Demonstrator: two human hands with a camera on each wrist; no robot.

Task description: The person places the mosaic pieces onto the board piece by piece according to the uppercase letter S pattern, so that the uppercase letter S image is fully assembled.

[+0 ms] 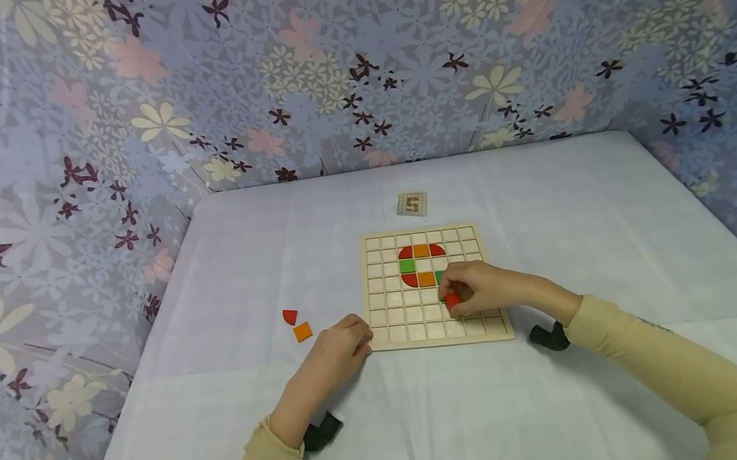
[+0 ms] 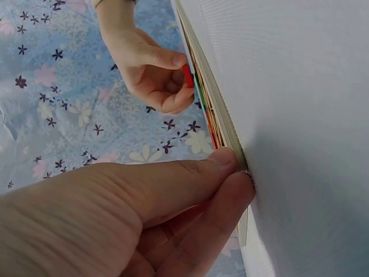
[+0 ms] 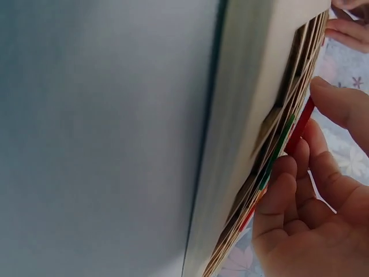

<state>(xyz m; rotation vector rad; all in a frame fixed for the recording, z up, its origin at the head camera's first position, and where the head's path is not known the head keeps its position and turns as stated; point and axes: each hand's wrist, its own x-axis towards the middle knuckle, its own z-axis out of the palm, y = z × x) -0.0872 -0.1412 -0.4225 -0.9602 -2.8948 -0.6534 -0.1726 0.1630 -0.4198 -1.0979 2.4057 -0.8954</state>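
Observation:
A wooden grid board (image 1: 401,335) lies on the white cloth. My left hand (image 1: 338,353) pinches its left edge near the front corner between thumb and finger. Over the board's right half, my right hand (image 1: 483,287) holds a small red tile (image 1: 453,300) between thumb and fingers; the tile (image 3: 301,126) is tilted close over the grid in the right wrist view. Red quarter-round tiles (image 1: 408,280), orange squares (image 1: 421,250) and a green square (image 1: 407,266) sit in the cells, forming a curved shape. Further green (image 1: 439,276) shows partly behind the right fingers.
Left of the board, a loose red quarter-round tile (image 1: 290,317) and an orange square tile (image 1: 302,331) lie on the cloth. Behind the board is a small pattern card (image 1: 412,204) with an S-like figure. A flowered cloth (image 1: 332,76) hangs behind the table.

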